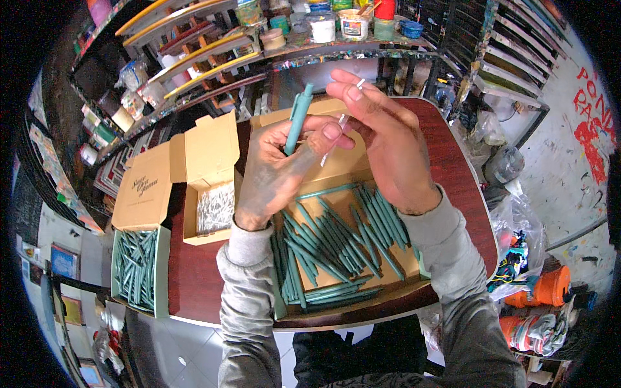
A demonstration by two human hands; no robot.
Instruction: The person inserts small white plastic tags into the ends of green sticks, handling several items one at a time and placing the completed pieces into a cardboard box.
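- Your camera sits on your head, the left one of two.
- It looks down and ahead, over the table [447, 145], toward the shelf [349, 50].
- Your left hand [279, 167] and right hand [396, 145] are near it; the shelf is farther away.
- It sees wide, so straight edges bend near the rim.

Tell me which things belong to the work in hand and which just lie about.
In use:
teal pen and white piece, left hand
another white piece, right hand
pen boxes
box of white pieces

Seemingly lying about:
tubs
orange bucket
clear plastic bag
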